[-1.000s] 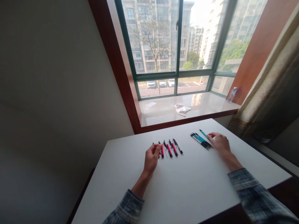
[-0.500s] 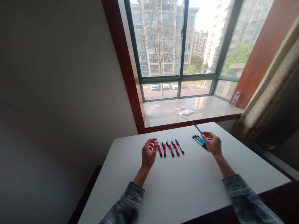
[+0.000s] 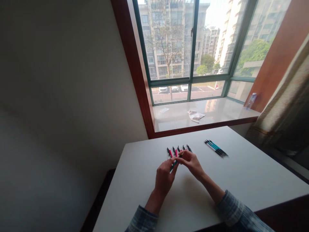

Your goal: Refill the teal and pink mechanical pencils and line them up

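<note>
My left hand (image 3: 164, 175) and my right hand (image 3: 192, 163) meet above the white table, both closed on one slim teal pen (image 3: 173, 165). The left fingers wrap its teal end, while the right thumb and fingers pinch near the other end, which partly hides it. Just behind my hands lies a row of pen parts, with black clip pieces (image 3: 188, 148) and pink pieces (image 3: 170, 153); my fingers cover much of this row. Farther right, several teal and black pens (image 3: 216, 149) lie side by side on a slant.
The white table (image 3: 253, 174) stands against a window sill (image 3: 173, 124). On the sill are a crumpled white cloth (image 3: 196, 116), a flat white piece (image 3: 163, 110) and a clear bottle (image 3: 251, 101). A curtain (image 3: 277, 103) hangs at the right, and a wall is at the left.
My right hand has carried the teal pen from the slanted group leftward to my left hand. My left hand has closed on it. The view has shifted slightly.
</note>
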`<state>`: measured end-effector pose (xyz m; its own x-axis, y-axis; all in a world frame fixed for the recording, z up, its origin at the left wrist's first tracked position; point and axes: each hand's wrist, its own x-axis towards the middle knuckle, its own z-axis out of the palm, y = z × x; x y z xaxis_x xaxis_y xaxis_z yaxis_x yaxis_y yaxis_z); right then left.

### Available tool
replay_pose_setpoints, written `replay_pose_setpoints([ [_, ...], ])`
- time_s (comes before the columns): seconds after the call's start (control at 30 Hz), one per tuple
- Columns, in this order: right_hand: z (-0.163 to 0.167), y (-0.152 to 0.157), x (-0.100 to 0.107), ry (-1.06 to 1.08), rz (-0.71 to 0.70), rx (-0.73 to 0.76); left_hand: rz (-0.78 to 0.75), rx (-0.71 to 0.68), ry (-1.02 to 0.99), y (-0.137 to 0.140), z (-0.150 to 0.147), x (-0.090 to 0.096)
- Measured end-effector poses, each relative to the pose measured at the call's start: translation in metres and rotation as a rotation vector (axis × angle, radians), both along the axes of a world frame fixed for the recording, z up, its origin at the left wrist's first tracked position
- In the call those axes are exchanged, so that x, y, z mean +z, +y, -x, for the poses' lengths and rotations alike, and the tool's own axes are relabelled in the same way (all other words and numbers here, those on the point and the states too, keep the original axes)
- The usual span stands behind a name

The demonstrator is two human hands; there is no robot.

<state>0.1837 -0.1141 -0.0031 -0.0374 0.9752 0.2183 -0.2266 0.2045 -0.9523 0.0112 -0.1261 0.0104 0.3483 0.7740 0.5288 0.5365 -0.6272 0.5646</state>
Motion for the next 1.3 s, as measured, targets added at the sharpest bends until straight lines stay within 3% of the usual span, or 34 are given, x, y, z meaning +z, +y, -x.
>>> replay_pose_setpoints([
  [0.17, -0.007, 0.015, -0.005, -0.065, 0.032, -0.109, 0.019, 0.004, 0.008, 0.012, 0.001, -0.002],
  [0.57, -0.020, 0.031, -0.003, -0.059, 0.096, -0.171, 0.170, 0.009, -0.032, 0.027, -0.010, -0.005],
  [0.87, -0.030, 0.027, 0.014, -0.032, 0.090, -0.106, 0.357, -0.018, -0.087, 0.036, -0.015, 0.006],
  [1.07, -0.033, 0.028, 0.014, 0.083, 0.109, -0.081, 0.470, -0.008, -0.156, 0.038, -0.017, 0.003],
  [1.2, -0.031, 0.025, 0.013, 0.102, 0.122, -0.025, 0.489, 0.005, -0.204, 0.037, -0.015, -0.001],
  [1.3, -0.028, 0.023, 0.009, 0.083, 0.151, -0.062, 0.488, 0.002, -0.232, 0.033, -0.015, -0.002],
])
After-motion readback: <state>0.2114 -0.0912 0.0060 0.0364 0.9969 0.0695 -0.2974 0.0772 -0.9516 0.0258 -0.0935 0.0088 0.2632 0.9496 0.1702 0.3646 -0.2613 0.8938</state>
